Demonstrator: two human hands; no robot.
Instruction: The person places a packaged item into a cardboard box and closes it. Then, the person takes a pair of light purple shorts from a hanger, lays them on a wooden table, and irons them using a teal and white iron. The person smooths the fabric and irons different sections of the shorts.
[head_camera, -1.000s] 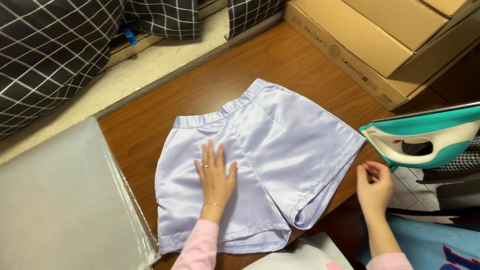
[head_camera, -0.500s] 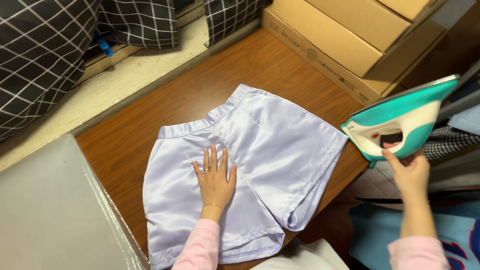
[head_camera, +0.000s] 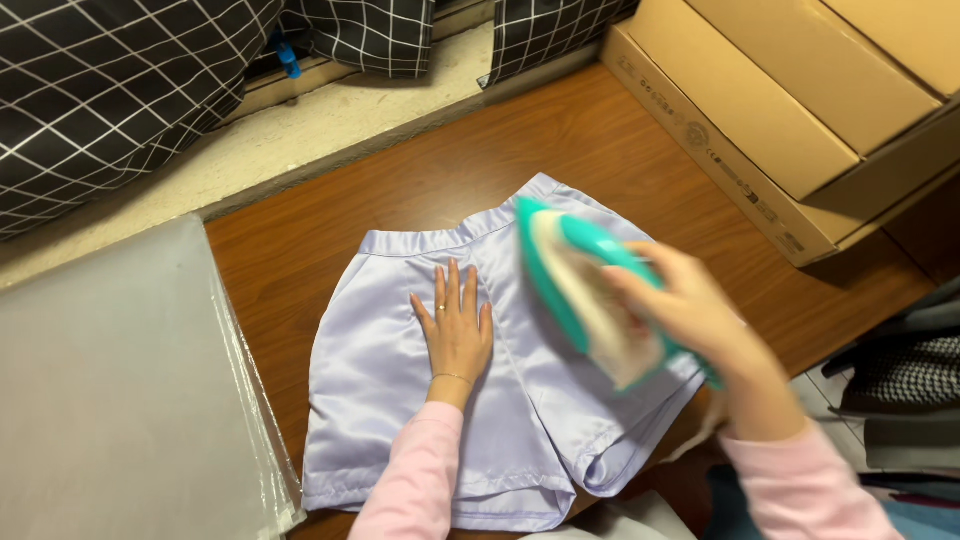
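- The lilac satin shorts are lying spread flat on the brown wooden table, waistband towards the far edge and leg hems towards the person.
- The left hand is resting palm-down on the middle of the shorts, fingers straight and slightly apart, pinning the cloth; it is gripping nothing.
- The right hand is holding a teal iron by its handle, fingers wrapped tight around it; the iron is blurred and tilted, its pale soleplate turned towards the left hand.
- Whether the soleplate is touching the fabric cannot be told; it seems to be hanging just above the right half of the shorts.
- Judging from this, the laying-out is finished and the pressing is only beginning: the cloth is showing soft folds near the crotch and the right leg, and both legs appear to be waiting for the iron.
- A clear plastic-wrapped grey sheet is sitting at the left of the table, cardboard boxes at the far right, and black checked fabric beyond the far edge.
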